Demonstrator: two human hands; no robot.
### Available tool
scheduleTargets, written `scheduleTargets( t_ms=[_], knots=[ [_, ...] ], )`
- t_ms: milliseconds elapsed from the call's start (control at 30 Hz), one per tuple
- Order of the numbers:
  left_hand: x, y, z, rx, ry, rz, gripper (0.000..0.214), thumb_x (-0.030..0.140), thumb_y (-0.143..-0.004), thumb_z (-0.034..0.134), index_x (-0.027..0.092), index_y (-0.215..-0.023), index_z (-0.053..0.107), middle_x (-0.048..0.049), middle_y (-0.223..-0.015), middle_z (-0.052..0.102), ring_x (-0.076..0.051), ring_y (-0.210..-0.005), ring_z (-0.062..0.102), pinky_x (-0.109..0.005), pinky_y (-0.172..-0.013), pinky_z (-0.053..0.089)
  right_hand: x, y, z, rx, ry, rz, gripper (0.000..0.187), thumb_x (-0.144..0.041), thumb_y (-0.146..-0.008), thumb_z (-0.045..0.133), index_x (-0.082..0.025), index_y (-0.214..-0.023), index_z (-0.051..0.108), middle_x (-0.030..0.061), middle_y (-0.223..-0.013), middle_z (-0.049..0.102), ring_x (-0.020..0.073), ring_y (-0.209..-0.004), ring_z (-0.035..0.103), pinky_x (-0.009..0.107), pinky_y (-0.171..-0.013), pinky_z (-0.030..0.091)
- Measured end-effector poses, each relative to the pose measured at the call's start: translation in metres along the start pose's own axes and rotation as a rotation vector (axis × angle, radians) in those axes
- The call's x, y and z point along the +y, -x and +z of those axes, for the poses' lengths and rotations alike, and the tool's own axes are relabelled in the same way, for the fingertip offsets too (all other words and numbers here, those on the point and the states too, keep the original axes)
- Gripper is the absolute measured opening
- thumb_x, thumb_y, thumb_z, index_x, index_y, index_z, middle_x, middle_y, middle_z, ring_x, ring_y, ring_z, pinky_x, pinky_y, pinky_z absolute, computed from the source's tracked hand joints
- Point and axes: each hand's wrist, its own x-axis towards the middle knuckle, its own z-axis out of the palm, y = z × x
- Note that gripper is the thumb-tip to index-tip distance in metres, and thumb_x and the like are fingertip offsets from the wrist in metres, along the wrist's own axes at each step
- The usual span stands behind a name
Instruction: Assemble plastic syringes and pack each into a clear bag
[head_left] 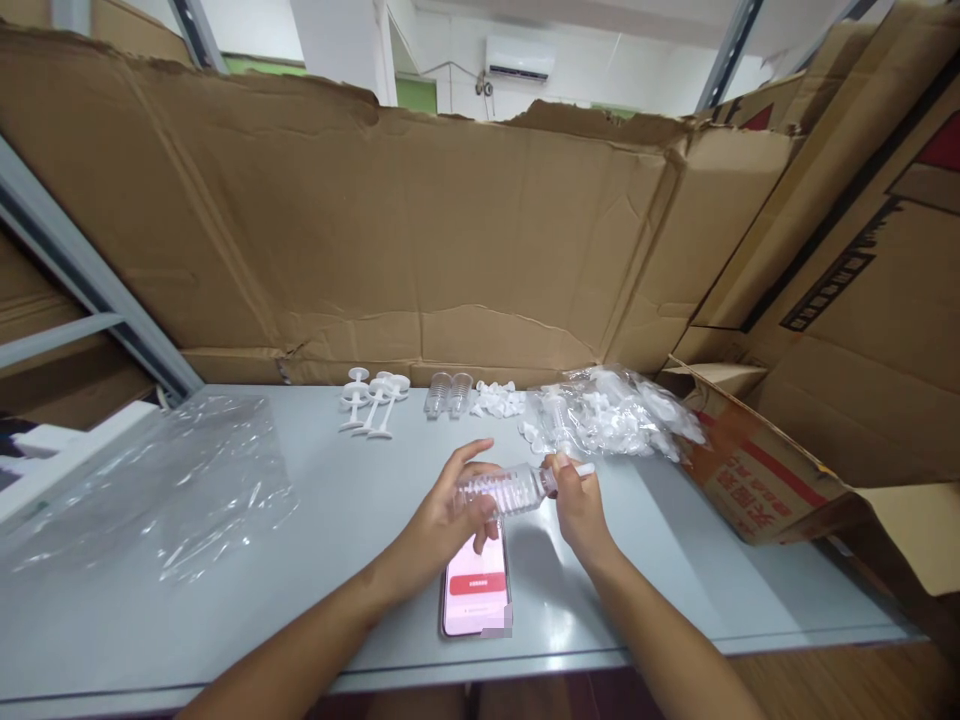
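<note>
My left hand [466, 500] is wrapped round a clear ribbed plastic barrel [514, 491], held nearly level above the table with its narrow neck to the right. At that neck, my right hand [577, 505] pinches a small white plastic nozzle [586, 469], whose tip sticks out past the fingers. Whether the nozzle is seated on the neck, I cannot tell, as the fingers cover the joint. Below my left hand lies a phone [477, 590] with a pink and red screen.
Along the back stand white plungers with round discs [375, 402], two clear barrels [448, 395], loose white pieces [499, 400] and a clear bag of white parts [611, 410]. Clear plastic film [217, 480] lies left. A cardboard box [765, 460] sits right; a cardboard wall [450, 240] closes the back.
</note>
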Motion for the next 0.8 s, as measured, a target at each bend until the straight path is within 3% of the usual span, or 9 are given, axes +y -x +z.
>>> scheduleTargets(
  t_ms=[67,133,267,367,533,667,800],
  knots=[
    [0.003,0.000,0.000,-0.014,-0.063,-0.023,0.044,0.035,-0.084,0.047,0.025,-0.125,0.036,-0.0104,-0.114,0.050,-0.012,-0.067,0.057,-0.025,-0.058,0.048,-0.001,0.000,-0.001,0.010,0.017,-0.024,0.038,-0.046,-0.079,0.039,-0.021,-0.051,0.031,-0.0059,-0.050,0.022,0.0090,-0.047,0.021,0.025,-0.045,0.019],
    [0.005,0.001,-0.002,-0.008,-0.226,0.050,0.039,0.031,-0.083,0.051,0.024,-0.120,0.043,-0.0093,-0.115,0.051,-0.017,-0.086,0.058,-0.030,-0.073,0.049,0.000,0.001,-0.002,0.015,0.014,-0.030,0.038,-0.046,-0.079,0.038,-0.021,-0.051,0.031,-0.0056,-0.050,0.023,0.0091,-0.047,0.022,0.025,-0.045,0.020],
    [0.003,0.000,-0.008,-0.027,-0.629,0.391,0.043,0.020,-0.082,0.051,0.023,-0.123,0.040,-0.0103,-0.120,0.048,-0.022,-0.113,0.045,-0.038,-0.094,0.040,0.000,0.000,-0.003,0.001,-0.002,0.032,0.037,-0.047,-0.078,0.040,-0.021,-0.052,0.033,-0.0055,-0.049,0.025,0.0091,-0.047,0.024,0.024,-0.045,0.021],
    [0.000,-0.001,-0.014,-0.029,-0.874,0.626,0.047,0.013,-0.082,0.051,0.021,-0.126,0.037,-0.0130,-0.123,0.046,-0.021,-0.110,0.046,-0.037,-0.090,0.044,0.000,-0.001,-0.001,-0.007,-0.010,0.083,0.037,-0.048,-0.076,0.042,-0.020,-0.053,0.035,-0.0056,-0.049,0.026,0.0090,-0.046,0.025,0.024,-0.044,0.022],
    [0.000,-0.001,-0.021,-0.004,-1.247,0.972,0.045,0.003,-0.076,0.054,0.019,-0.118,0.049,-0.0096,-0.114,0.056,-0.025,-0.103,0.043,-0.039,-0.082,0.046,0.002,-0.001,0.006,-0.024,-0.071,0.188,0.035,-0.047,-0.074,0.044,-0.021,-0.053,0.032,-0.0070,-0.049,0.024,0.0084,-0.044,0.024,0.023,-0.043,0.022],
    [-0.003,-0.005,-0.024,0.018,-1.206,0.938,0.042,0.004,-0.077,0.052,0.019,-0.116,0.050,-0.0105,-0.113,0.054,-0.023,-0.100,0.044,-0.038,-0.081,0.046,0.001,0.000,0.010,-0.027,-0.162,0.266,0.034,-0.048,-0.075,0.043,-0.021,-0.056,0.035,-0.0078,-0.047,0.025,0.0085,-0.043,0.025,0.023,-0.043,0.022],
    [-0.006,-0.005,-0.020,-0.036,-0.987,0.802,0.040,0.021,-0.080,0.054,0.020,-0.120,0.046,-0.0130,-0.118,0.048,-0.022,-0.102,0.045,-0.041,-0.085,0.043,-0.004,0.001,0.009,-0.018,-0.154,0.235,0.036,-0.048,-0.077,0.041,-0.021,-0.055,0.035,-0.0074,-0.048,0.025,0.0086,-0.044,0.024,0.023,-0.044,0.022]
  ],
)
